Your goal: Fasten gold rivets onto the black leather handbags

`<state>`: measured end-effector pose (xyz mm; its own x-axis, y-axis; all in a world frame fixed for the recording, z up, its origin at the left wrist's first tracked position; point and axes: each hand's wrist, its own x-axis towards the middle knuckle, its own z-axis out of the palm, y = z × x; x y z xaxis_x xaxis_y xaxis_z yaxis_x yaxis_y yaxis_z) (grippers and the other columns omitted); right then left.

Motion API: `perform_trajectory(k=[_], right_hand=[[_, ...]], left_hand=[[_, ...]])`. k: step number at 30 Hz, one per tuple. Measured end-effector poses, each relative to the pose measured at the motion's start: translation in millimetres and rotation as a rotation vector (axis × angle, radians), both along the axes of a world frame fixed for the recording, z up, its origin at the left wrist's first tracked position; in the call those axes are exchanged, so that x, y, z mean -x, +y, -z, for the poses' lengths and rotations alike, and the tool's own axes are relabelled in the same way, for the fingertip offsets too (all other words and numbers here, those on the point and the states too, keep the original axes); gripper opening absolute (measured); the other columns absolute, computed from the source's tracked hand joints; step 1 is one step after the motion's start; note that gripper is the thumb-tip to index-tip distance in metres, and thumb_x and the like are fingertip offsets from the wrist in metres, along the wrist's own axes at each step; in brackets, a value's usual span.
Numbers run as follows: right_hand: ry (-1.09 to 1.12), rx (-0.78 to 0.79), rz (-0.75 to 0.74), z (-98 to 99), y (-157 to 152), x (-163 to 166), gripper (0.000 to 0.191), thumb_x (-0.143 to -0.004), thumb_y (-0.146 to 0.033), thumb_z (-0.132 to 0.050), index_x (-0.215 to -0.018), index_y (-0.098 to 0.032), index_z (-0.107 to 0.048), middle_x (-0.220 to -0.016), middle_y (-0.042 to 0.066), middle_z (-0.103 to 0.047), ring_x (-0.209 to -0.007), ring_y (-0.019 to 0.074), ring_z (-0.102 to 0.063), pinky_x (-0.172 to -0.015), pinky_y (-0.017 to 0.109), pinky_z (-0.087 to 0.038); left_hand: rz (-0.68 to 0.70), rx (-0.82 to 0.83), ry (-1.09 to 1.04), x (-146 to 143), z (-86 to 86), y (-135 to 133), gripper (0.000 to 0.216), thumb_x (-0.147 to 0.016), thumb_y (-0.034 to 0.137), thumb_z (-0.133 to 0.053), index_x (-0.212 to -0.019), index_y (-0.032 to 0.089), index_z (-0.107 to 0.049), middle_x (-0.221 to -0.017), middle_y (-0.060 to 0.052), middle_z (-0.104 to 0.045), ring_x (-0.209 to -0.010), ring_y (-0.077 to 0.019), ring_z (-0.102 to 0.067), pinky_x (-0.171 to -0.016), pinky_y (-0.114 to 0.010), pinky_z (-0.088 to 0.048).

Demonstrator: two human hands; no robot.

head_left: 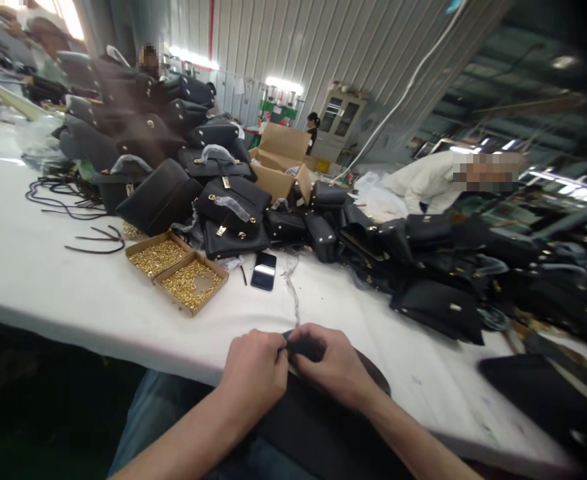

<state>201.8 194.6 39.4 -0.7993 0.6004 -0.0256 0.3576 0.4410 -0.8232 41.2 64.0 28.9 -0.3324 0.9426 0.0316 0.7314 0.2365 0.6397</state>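
My left hand (253, 370) and my right hand (330, 363) meet at the near edge of the white table (33, 267), both pinching the top of a black leather bag piece (306, 348) that lies on my lap. The fingers of both hands are closed on that dark edge. Most of the piece is hidden under my hands and forearms. A thin pale strip (292, 283) runs across the table just beyond my hands.
Two shallow cardboard trays of gold hardware (176, 270) sit left of centre, with a black phone (264, 271) beside them. Black handbags (228, 207) pile across the table's far side, plus loose cords (68, 200) and open cartons (280, 163). Other people work at the left and right.
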Motion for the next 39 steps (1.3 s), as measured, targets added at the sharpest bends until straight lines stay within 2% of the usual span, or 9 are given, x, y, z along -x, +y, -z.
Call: perform_trajectory(k=[6,11,15,19,23,28,31,35,39], right_hand=[[0.053,0.164,0.0,6.3,24.0,9.4,0.026,-0.077,-0.015,-0.074,-0.104,-0.018,-0.077,-0.095,0.002,-0.078,-0.087,0.0173,-0.07,-0.076,0.025,-0.053],[0.105,0.257,-0.035,22.5,44.6,9.2,0.034,-0.073,-0.014,-0.077,-0.108,-0.016,-0.077,-0.098,0.004,-0.078,-0.089,0.0176,-0.072,-0.078,0.025,-0.054],[0.122,0.301,-0.054,26.3,50.9,8.4,0.038,-0.073,-0.018,-0.082,-0.11,-0.015,-0.077,-0.099,0.005,-0.078,-0.09,0.0174,-0.071,-0.078,0.025,-0.054],[0.136,0.314,-0.061,23.7,50.6,7.7,0.036,-0.074,-0.02,-0.083,-0.109,-0.013,-0.077,-0.098,0.006,-0.078,-0.089,0.018,-0.071,-0.079,0.026,-0.054],[0.164,0.347,-0.059,24.7,51.2,8.1,0.032,-0.075,-0.022,-0.084,-0.105,-0.013,-0.077,-0.093,0.005,-0.077,-0.083,0.0166,-0.069,-0.075,0.025,-0.052],[0.183,0.28,-0.07,25.4,51.5,8.2,0.031,-0.075,-0.019,-0.081,-0.105,-0.014,-0.078,-0.094,0.004,-0.077,-0.086,0.0176,-0.07,-0.077,0.026,-0.052],[0.176,0.228,-0.063,24.4,50.1,7.7,0.03,-0.077,-0.021,-0.08,-0.106,-0.014,-0.078,-0.093,0.004,-0.076,-0.086,0.0178,-0.07,-0.075,0.026,-0.052],[0.144,0.159,-0.055,21.3,46.8,8.2,0.028,-0.077,-0.022,-0.08,-0.103,-0.015,-0.078,-0.093,0.004,-0.076,-0.085,0.0177,-0.069,-0.074,0.025,-0.052],[0.126,0.086,-0.055,17.7,44.4,10.8,0.029,-0.076,-0.024,-0.081,-0.103,-0.016,-0.077,-0.092,0.003,-0.075,-0.084,0.0169,-0.068,-0.072,0.025,-0.051]], left_hand=[[0.098,0.05,0.234,12.5,-18.1,29.7,0.024,-0.091,0.027,-0.056,-0.076,0.02,-0.074,-0.081,-0.014,-0.073,-0.075,-0.0274,-0.068,-0.066,-0.038,-0.021],[0.096,0.079,0.155,17.9,-24.2,48.2,0.019,-0.081,0.024,-0.062,-0.067,0.02,-0.073,-0.069,-0.009,-0.066,-0.066,-0.0211,-0.057,-0.064,-0.035,-0.025],[0.111,0.079,0.056,21.4,-21.6,53.8,0.018,-0.078,0.024,-0.064,-0.062,0.018,-0.07,-0.059,-0.004,-0.056,-0.059,-0.0157,-0.045,-0.062,-0.033,-0.026],[0.139,0.023,-0.009,23.7,-13.6,56.1,0.022,-0.078,0.024,-0.063,-0.058,0.015,-0.065,-0.054,-0.001,-0.047,-0.058,-0.0131,-0.041,-0.06,-0.031,-0.025],[0.148,-0.031,-0.026,23.7,-5.5,56.7,0.021,-0.08,0.024,-0.062,-0.063,0.014,-0.071,-0.055,-0.002,-0.051,-0.059,-0.0132,-0.046,-0.06,-0.03,-0.027],[0.127,-0.088,-0.049,20.5,-1.6,56.1,0.02,-0.081,0.022,-0.062,-0.07,0.014,-0.077,-0.062,-0.004,-0.063,-0.063,-0.0152,-0.055,-0.063,-0.029,-0.034],[0.144,-0.086,-0.067,20.2,-4.8,55.5,0.02,-0.08,0.021,-0.061,-0.068,0.013,-0.075,-0.059,-0.002,-0.059,-0.061,-0.0141,-0.055,-0.062,-0.029,-0.034],[0.164,-0.057,-0.114,23.4,-9.8,53.3,0.02,-0.078,0.021,-0.062,-0.063,0.012,-0.071,-0.053,0.001,-0.047,-0.058,-0.0116,-0.047,-0.058,-0.028,-0.03],[0.188,-0.057,-0.168,27.2,-9.5,50.3,0.018,-0.076,0.021,-0.062,-0.064,0.012,-0.072,-0.054,0.002,-0.047,-0.058,-0.0106,-0.047,-0.056,-0.027,-0.029]])
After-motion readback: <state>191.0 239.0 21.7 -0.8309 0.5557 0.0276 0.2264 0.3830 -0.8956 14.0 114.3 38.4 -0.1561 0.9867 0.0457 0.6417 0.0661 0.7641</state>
